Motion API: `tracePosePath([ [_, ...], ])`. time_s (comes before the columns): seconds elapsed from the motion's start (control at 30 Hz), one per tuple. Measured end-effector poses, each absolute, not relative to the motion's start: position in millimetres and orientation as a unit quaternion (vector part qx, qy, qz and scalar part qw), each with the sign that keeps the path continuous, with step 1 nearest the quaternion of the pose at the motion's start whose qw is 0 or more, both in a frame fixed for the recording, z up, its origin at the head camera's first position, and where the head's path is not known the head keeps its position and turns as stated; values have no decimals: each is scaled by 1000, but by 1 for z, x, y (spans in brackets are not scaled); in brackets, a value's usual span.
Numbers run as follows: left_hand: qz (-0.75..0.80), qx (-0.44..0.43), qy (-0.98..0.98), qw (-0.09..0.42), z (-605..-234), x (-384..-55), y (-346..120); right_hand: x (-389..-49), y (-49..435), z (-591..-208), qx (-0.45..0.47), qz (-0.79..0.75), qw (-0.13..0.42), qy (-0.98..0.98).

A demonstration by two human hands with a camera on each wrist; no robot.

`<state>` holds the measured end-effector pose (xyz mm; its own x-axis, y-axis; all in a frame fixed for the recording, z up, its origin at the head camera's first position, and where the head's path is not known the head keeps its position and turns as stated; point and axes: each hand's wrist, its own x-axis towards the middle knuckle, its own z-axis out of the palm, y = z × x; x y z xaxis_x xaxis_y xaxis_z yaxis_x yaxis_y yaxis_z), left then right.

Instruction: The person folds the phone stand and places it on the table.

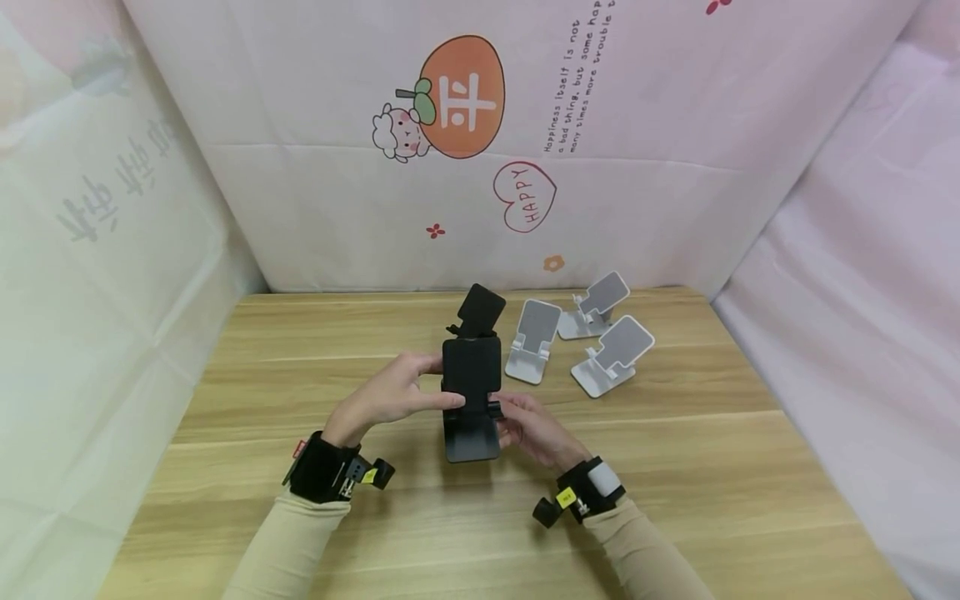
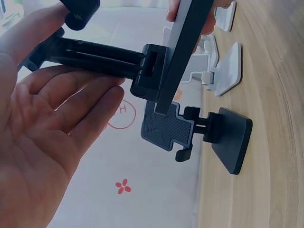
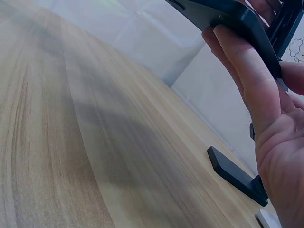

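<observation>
A black folding phone stand (image 1: 472, 367) is held up off the table between both hands. My left hand (image 1: 390, 387) holds its upper part from the left, thumb at the front edge and fingers behind. In the left wrist view those fingers (image 2: 92, 102) lie along the stand's hinged arm (image 2: 97, 59). My right hand (image 1: 536, 429) grips the flat base from the right; in the right wrist view, fingers (image 3: 247, 61) run under the base (image 3: 228, 14) with the thumb on its other face. A second black phone stand (image 1: 482, 310) stands just behind the held one.
Three white phone stands with grey pads, one nearer the middle (image 1: 534, 333), one at the back (image 1: 611, 293) and one to the right (image 1: 622, 346), stand on the wooden table (image 1: 315, 333). A printed cloth (image 1: 322, 217) hangs behind the table, with cloth on both sides.
</observation>
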<state>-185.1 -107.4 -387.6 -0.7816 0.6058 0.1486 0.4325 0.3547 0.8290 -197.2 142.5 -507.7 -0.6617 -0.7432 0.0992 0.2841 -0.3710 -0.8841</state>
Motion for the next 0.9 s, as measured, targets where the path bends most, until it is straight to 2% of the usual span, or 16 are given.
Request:
tracePosePath([
  [0.07, 467, 314, 821, 93, -378, -180, -106, -197, 142, -507, -252, -790, 327, 453],
  [0.37, 461, 311, 827, 76, -415, -199, -108, -198, 142, -507, -244, -787, 328, 462],
  [0.9, 442, 331, 832, 49, -419, -201, -108, -194, 141, -509, -239, -786, 323, 469],
])
